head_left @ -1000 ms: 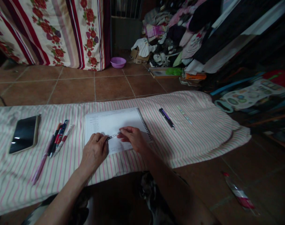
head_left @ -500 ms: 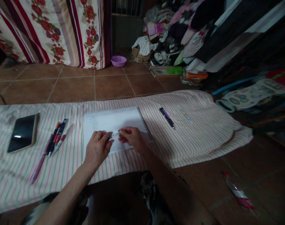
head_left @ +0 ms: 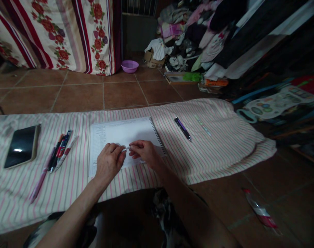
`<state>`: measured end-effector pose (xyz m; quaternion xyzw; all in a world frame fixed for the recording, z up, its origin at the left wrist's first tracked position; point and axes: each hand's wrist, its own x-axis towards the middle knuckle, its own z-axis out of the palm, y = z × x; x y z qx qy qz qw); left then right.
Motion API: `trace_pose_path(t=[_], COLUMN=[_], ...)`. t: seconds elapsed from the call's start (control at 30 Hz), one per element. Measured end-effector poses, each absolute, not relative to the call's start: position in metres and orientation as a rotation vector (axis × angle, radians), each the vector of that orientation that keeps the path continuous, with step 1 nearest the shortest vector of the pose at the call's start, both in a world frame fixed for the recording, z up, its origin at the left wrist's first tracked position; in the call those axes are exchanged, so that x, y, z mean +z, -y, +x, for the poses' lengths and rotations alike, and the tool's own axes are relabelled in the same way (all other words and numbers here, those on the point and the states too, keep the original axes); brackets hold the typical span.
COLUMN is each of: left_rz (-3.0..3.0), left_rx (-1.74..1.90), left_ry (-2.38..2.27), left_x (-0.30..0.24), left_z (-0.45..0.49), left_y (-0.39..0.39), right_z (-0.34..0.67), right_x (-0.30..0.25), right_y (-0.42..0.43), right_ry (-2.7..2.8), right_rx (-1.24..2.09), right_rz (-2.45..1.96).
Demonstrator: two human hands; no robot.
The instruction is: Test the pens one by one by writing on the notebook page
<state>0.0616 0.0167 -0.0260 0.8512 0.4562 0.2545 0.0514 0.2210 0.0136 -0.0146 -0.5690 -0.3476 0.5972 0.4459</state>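
Above the spiral notebook (head_left: 131, 129), my left hand (head_left: 108, 161) and my right hand (head_left: 143, 151) meet at the fingertips. Between them is a small slim whitish piece (head_left: 126, 148), pinched at its two ends. Its exact kind is too small to make out, and my fingers hide both ends. The notebook lies open under my hands, with printed rows along its left side and the spiral on its right. To the right rests a black and purple pen (head_left: 183, 129), and past it a thin pale patterned strip (head_left: 202, 125).
A phone (head_left: 21, 146) lies at the left, beside several pens (head_left: 60, 151) on the striped cloth (head_left: 213, 155). On the tiled floor are a purple basin (head_left: 129, 66), a heap of clothes (head_left: 190, 34) and a red-and-clear wrapper (head_left: 261, 210).
My hands have come slightly closer together, and less of the small piece shows between the fingertips. The whole view has shifted a little.
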Motion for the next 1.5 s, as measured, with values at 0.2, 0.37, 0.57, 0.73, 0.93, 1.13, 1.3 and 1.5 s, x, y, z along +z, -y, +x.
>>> trace_pose_path(t=[0.2,0.37,0.57,0.73,0.93,1.13,1.3,1.5], left_rz=[2.589,2.585,2.566,2.557,2.579,2.623,2.653,2.714], left_rx=[0.788,0.788,0.763,0.773,0.781,0.752,0.72,0.69], left_ry=[-1.354,-1.369,-1.363,-1.36,-1.375,-1.394,-1.425,-1.442], left_x=[-0.024,-0.024,-0.025,-0.026,-0.026,-0.022,-0.022,-0.02], left_z=[0.062,0.062,0.062,0.062,0.062,0.064,0.065,0.066], left_y=[-0.016,-0.017,-0.018,-0.019,-0.018,-0.018,-0.018,-0.018], right_z=[0.221,0.222,0.222,0.222,0.223,0.224,0.226,0.23], right_x=[-0.018,-0.022,-0.022,-0.023,-0.024,-0.027,-0.025,-0.02], right_y=[-0.013,-0.013,-0.013,-0.013,-0.013,-0.013,-0.013,-0.012], right_ry=[0.902,0.933,0.937,0.956,0.983,1.031,1.068,1.198], right_rx=[1.469,1.451,1.458,1.448,1.415,1.383,1.338,1.231], right_rz=[-1.396,-1.384,-1.381,-1.389,-1.403,-1.425,-1.473,-1.577])
